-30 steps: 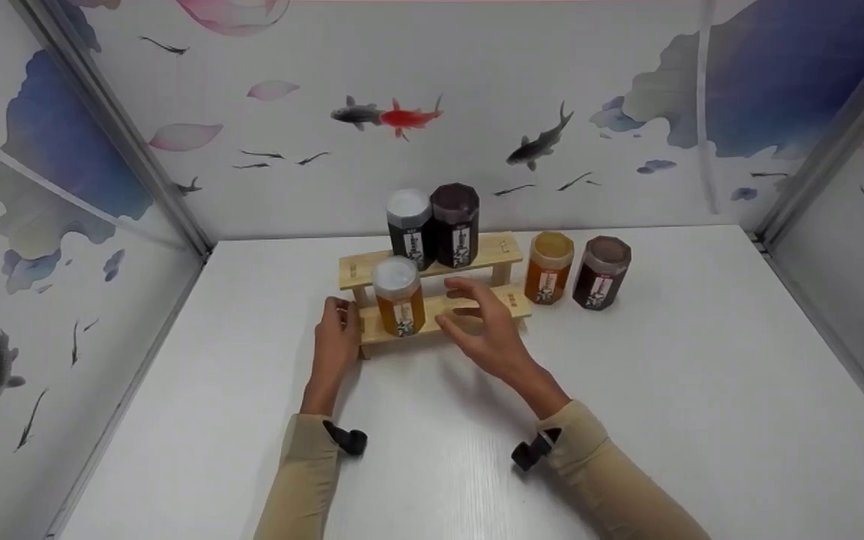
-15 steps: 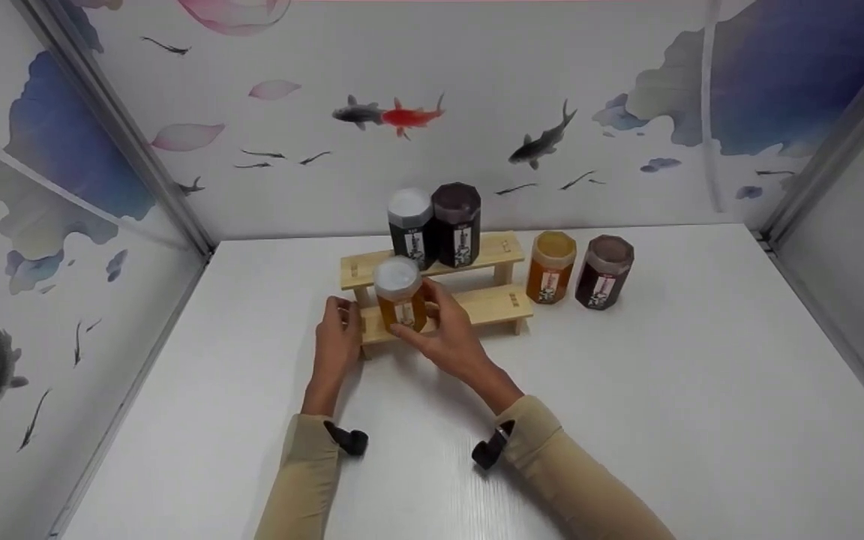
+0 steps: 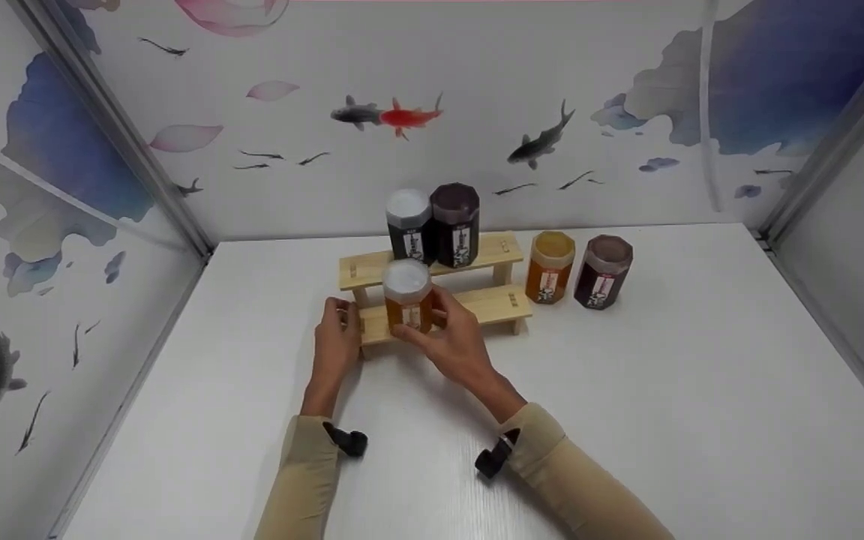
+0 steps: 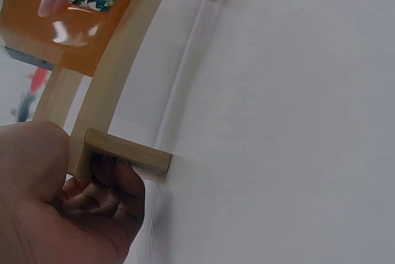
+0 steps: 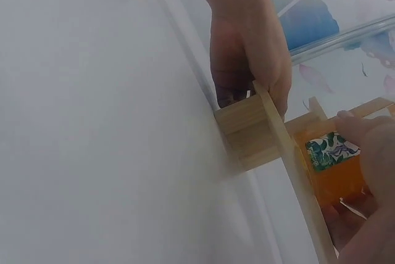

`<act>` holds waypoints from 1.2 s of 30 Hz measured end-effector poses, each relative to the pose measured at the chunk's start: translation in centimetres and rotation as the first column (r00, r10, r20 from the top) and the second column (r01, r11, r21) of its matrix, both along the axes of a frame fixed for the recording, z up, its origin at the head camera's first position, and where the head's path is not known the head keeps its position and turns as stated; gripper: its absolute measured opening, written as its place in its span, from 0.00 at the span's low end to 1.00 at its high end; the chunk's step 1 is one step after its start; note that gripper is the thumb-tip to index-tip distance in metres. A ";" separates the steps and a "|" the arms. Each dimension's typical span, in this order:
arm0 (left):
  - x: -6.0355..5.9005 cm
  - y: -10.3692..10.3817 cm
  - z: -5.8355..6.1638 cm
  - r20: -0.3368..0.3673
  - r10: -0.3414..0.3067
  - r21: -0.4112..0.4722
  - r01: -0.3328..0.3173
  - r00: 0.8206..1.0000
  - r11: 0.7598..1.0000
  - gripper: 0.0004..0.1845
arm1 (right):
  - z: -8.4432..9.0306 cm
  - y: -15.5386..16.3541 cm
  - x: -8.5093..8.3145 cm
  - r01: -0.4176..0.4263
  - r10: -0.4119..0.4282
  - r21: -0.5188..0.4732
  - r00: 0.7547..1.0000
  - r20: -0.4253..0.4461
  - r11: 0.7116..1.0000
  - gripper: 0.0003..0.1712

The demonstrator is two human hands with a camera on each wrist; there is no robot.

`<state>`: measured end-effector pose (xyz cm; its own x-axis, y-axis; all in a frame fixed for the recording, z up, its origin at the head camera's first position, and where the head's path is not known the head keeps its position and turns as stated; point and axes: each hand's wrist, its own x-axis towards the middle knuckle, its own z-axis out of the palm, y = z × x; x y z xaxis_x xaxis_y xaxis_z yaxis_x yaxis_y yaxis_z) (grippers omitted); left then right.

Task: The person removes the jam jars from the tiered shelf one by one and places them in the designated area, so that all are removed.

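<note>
The white-lidded amber jar (image 3: 407, 304) stood on the lower step of the wooden rack (image 3: 492, 304), a little left of the step's middle. Half a second earlier it had stood nearer the rack's left end; it had since shifted slightly to the right, so it looked as though it was being slid or carried along the step rather than merely steadied.

The right hand (image 3: 453, 341) was wrapped around the jar from the near side, thumb and fingers curled about its orange body. A second earlier this hand had hovered open over the middle of the step, touching nothing; it had then closed on the jar and kept its grip. The right wrist view showed fingertips pressed over the jar's leafy label (image 5: 332, 148).

The left hand (image 3: 337, 339) had stayed where it was, gripping the rack's left end post, fingers curled around the wood (image 4: 126, 159), apparently bracing the rack against the bench (image 3: 627, 412).

On the upper step stood a white-lidded dark jar (image 3: 408, 225) and a dark-lidded jar (image 3: 455, 225), touching. Just right of the rack, on the bench, stood another amber jar (image 3: 550, 267) and a dark reddish jar (image 3: 602, 272), neither having moved.
</note>
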<state>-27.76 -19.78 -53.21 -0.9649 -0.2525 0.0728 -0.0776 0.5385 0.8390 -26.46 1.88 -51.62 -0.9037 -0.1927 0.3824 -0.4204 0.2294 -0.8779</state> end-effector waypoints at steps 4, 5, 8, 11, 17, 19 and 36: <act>0.0 0.1 0.0 -0.012 -0.003 0.006 0.003 1.000 1.000 0.15 | 0.2 1.4 0.1 0.016 -0.016 -0.018 1.000 -0.012 1.000 0.41; 0.0 0.1 0.0 -0.016 -0.004 0.005 0.004 1.000 1.000 0.15 | 0.3 1.8 0.1 0.024 -0.024 -0.020 1.000 -0.015 1.000 0.41; 0.0 0.0 0.0 -0.022 -0.006 0.014 0.006 1.000 1.000 0.14 | 0.7 3.5 0.2 0.059 -0.059 -0.016 0.998 -0.015 0.998 0.41; 0.0 0.0 0.0 -0.018 -0.004 0.022 0.005 1.000 1.000 0.15 | 1.3 5.5 0.2 0.103 -0.103 -0.005 0.995 -0.009 0.995 0.42; 0.0 0.0 0.0 -0.019 -0.009 0.034 0.010 1.000 0.999 0.16 | 2.0 10.4 -0.3 0.188 -0.190 -0.035 0.981 -0.051 0.982 0.43; 0.0 0.0 0.0 -0.019 -0.011 0.038 0.012 1.000 0.999 0.16 | 2.3 12.2 -0.5 0.219 -0.222 -0.049 0.973 -0.059 0.974 0.43; -0.1 -0.1 0.0 -0.007 -0.011 0.029 0.012 1.000 1.000 0.18 | 5.3 25.9 -1.6 0.548 -0.547 -0.061 0.837 0.030 0.834 0.42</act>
<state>-27.82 -19.85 -53.25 -0.9672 -0.2436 0.0717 -0.0662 0.5144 0.8550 -28.05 27.74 -46.28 -0.8583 0.3592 0.3664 -0.2338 0.3619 -0.9024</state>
